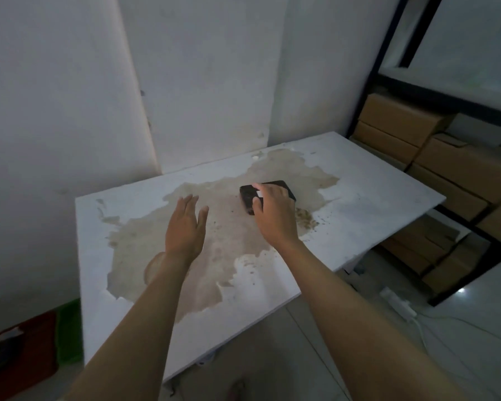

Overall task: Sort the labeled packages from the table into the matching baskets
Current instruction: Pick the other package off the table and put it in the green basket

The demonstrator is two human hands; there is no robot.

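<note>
One black package (247, 195) with a small white label lies on the white table (373, 192), over a large brown worn patch. My right hand (274, 212) rests on top of it, fingers curled over its near and far edges; much of the package is hidden under the hand. My left hand (185, 224) hovers flat above the table to the package's left, fingers together and extended, holding nothing. A red basket (21, 354) with white labels and a green basket (68, 334) stand on the floor at the lower left.
White walls stand close behind the table. A dark metal shelf rack (388, 82) stacked with cardboard boxes (446, 157) fills the right side. On the tiled floor by the table's right leg lies a white power strip (398, 305) with a cable.
</note>
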